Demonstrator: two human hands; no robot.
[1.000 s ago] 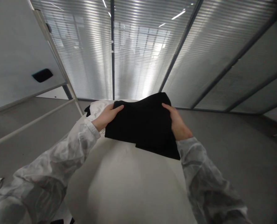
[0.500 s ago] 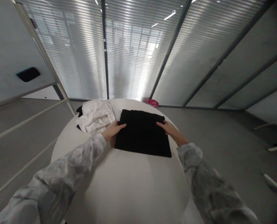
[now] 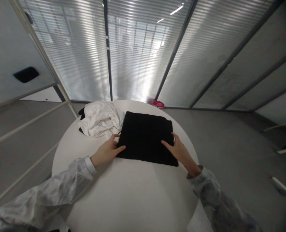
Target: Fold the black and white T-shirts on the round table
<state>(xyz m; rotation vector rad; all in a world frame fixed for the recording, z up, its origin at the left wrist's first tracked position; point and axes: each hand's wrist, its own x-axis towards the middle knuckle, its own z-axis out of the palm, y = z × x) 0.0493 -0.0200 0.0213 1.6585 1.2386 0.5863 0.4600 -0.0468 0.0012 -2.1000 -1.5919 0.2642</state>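
Observation:
A flat black piece of folded cloth [image 3: 145, 137], roughly rectangular, lies on the round white table [image 3: 135, 190]. Its exact kind I cannot make out. At its near left corner is my left hand [image 3: 108, 149], thumb resting on the cloth and fingers spread along the edge. My right hand [image 3: 179, 149] touches the right side the same way, thumb over the top and fingers apart at the border. Both hands are open, and some fingertips are hidden. Beside the black cloth, on the left, sits a crumpled white garment [image 3: 100, 119], with black fabric showing at its left.
A pink basket [image 3: 158, 104] stands on the floor behind the table. Left of the table runs a pale metal frame [image 3: 29, 122] with rails. A slatted, translucent partition [image 3: 138, 64] rises at the back. Pale legs [image 3: 284, 188] show on the floor at right.
Both hands have slid down the cloth's sides toward me, and their hold has loosened. The black cloth has barely shifted and lies flat. The white garment stays in place.

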